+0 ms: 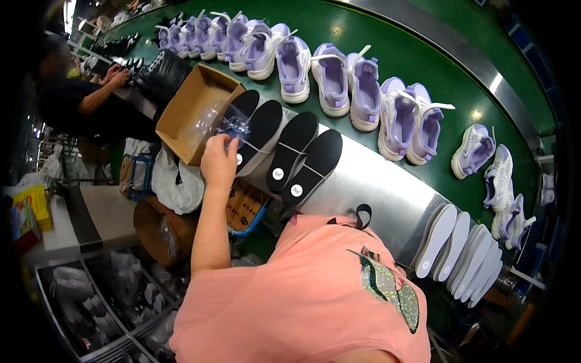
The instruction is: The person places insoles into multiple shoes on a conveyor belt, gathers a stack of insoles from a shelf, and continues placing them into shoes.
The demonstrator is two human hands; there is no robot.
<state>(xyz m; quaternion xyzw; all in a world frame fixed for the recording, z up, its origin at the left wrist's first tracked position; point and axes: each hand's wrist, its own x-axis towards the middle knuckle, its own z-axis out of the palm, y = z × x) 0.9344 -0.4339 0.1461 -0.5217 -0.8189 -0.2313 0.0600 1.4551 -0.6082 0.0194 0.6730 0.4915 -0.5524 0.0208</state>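
My left hand (219, 158) reaches up to the open side of a cardboard box (189, 100) and pinches a crumpled clear plastic bag (232, 125) at the box's edge. Just to the right of the hand, several black insoles (293, 151) with round white stickers lie side by side on a slanted steel shelf (375, 187). My pink shirt (302, 296) fills the lower middle of the picture. My right hand is out of sight.
Lavender sneakers (357, 88) stand in a row on the green conveyor belt (399, 54) behind the shelf. A stack of white insoles (460, 248) lies at the right. Another person (78, 103) works at the far left. Bins of bagged parts (103, 296) sit lower left.
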